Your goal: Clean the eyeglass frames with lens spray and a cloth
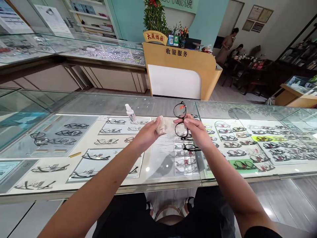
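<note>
My right hand (196, 130) is closed on a pair of black-rimmed eyeglasses (182, 129), pinching them near the bridge so one round lens sits above the other. An orange mark shows on the upper lens. Bunched in the fingers of my left hand (148, 132) is a whitish cloth (162, 126), apart from the glasses and to their left. Both hands are over the glass-topped display case. A small white spray bottle (130, 112) stands on the glass, just beyond my left hand.
Many eyeglass frames (235, 152) lie in rows inside the glass display case (158, 185). Beyond it stands a wooden cashier counter (210, 76) with a plant (155, 16) on top. A second glass case (99, 49) runs along the back left. People (226, 44) are at the far right.
</note>
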### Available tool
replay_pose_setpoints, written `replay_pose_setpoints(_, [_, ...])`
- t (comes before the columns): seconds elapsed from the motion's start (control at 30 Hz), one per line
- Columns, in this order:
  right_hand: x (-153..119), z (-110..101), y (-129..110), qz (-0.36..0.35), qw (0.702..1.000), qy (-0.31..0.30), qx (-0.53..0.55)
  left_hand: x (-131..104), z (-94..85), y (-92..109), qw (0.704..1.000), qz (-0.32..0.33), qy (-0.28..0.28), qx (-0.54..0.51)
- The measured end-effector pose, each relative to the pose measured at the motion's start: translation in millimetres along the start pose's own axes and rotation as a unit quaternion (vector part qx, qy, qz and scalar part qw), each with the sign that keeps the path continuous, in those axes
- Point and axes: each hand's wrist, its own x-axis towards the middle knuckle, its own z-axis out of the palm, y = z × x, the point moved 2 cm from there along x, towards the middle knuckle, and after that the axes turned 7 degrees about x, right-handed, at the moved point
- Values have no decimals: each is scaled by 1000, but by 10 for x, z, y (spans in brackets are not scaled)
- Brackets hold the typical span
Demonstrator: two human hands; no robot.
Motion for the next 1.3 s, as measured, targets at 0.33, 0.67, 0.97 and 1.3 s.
replay_pose_setpoints(0.33, [-37, 244, 82, -26, 999, -20, 1, -167, 322, -126, 993, 16, -105, 48])
replay_pose_setpoints(0.67, [-21, 245, 154, -42, 999, -31, 0, -105, 283, -136, 992, 19, -76, 97])
replay_pose_setpoints(0.97, [-57, 300, 96, -65, 998, -3, -23, -113, 270, -127, 990, 36, -48, 130])
replay_pose_setpoints(1.3, [24, 179, 140, -38, 997, 17, 71, -82, 430, 46, 988, 73, -86, 109])
